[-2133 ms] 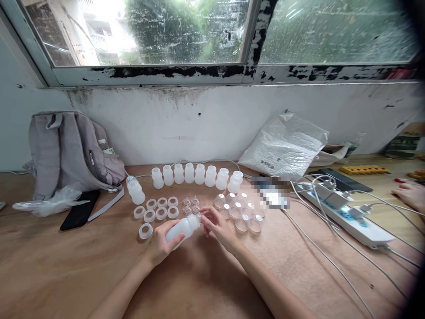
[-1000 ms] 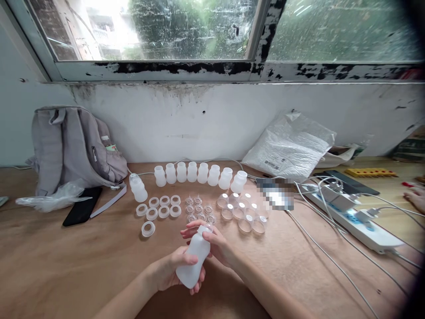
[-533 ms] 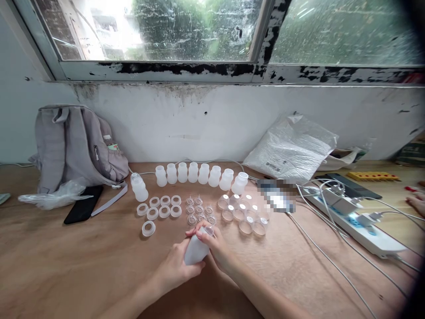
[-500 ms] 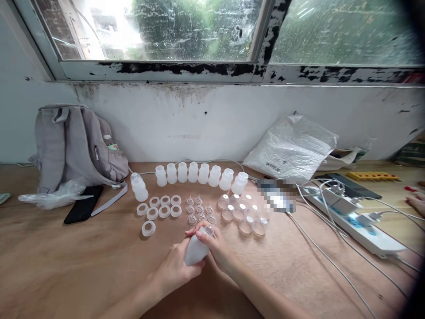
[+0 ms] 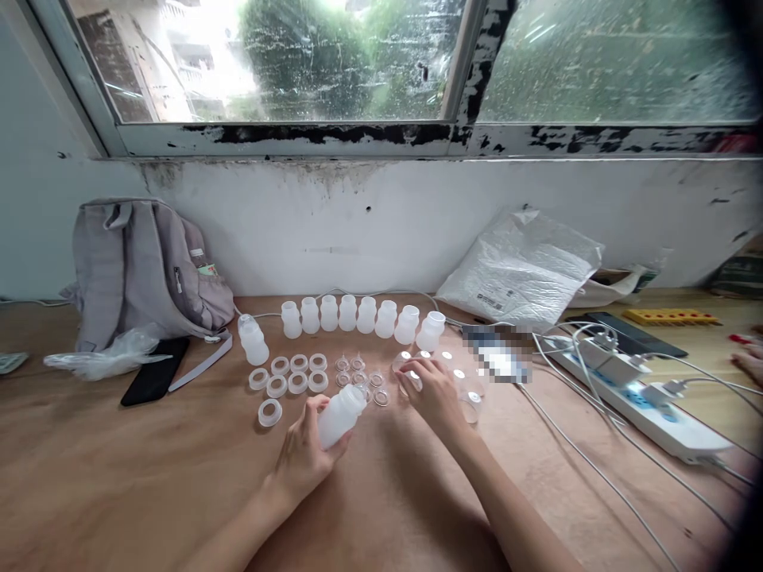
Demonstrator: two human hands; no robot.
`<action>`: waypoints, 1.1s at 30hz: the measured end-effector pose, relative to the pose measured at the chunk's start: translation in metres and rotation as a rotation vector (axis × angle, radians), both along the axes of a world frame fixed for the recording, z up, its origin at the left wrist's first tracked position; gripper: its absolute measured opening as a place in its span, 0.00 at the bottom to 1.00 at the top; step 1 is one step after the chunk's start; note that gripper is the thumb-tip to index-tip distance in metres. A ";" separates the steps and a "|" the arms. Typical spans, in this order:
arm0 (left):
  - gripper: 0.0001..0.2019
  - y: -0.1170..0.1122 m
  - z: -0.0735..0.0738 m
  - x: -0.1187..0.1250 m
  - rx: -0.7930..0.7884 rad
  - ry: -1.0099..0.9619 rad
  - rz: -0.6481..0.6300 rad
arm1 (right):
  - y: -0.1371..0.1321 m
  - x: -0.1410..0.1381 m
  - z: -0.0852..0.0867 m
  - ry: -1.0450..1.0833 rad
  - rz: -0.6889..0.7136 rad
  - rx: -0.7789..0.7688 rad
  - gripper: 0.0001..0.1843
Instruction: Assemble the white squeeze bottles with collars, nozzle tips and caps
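Left hand (image 5: 300, 457): wrapped low around a bottle (image 5: 338, 417), seemingly to steady it.
Right hand (image 5: 438, 399): over caps (image 5: 472, 407); cannot tell if gripping.
Rings (image 5: 261, 415): spread flat, likely for reach.

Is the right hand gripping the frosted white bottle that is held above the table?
No, the left hand grips the frosted white bottle, while the right hand is at the clear caps.
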State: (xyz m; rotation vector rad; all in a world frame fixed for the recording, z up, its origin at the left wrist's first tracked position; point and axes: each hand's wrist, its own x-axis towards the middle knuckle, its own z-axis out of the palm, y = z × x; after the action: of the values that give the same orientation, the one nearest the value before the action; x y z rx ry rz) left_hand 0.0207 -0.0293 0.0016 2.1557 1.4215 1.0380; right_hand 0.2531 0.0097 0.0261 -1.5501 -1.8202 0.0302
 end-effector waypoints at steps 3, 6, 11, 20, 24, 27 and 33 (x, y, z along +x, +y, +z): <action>0.19 0.002 0.007 -0.002 0.031 -0.043 -0.013 | 0.005 0.015 -0.005 -0.199 -0.164 -0.053 0.09; 0.18 0.006 0.013 -0.004 -0.047 -0.099 -0.023 | 0.007 0.019 -0.012 -0.258 -0.196 -0.119 0.08; 0.18 0.012 0.013 -0.009 -0.191 -0.231 0.008 | 0.006 0.018 -0.016 -0.180 -0.090 -0.212 0.11; 0.14 0.016 0.009 -0.013 -0.010 -0.185 -0.097 | -0.007 -0.008 0.011 0.615 0.084 -0.151 0.16; 0.14 0.013 0.006 -0.013 0.054 -0.213 -0.143 | -0.011 -0.022 0.010 0.738 0.184 -0.255 0.15; 0.15 0.013 0.006 -0.014 0.077 -0.229 -0.160 | -0.013 -0.028 0.009 0.755 0.194 -0.316 0.15; 0.16 0.014 0.006 -0.014 0.087 -0.246 -0.165 | -0.015 -0.035 0.006 0.831 0.279 -0.345 0.15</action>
State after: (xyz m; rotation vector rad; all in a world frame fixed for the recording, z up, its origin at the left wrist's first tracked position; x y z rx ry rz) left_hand 0.0064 -0.0148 0.0076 2.0774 1.0871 1.2706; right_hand 0.2186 -0.0049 0.0317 -1.2010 -1.3579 1.0096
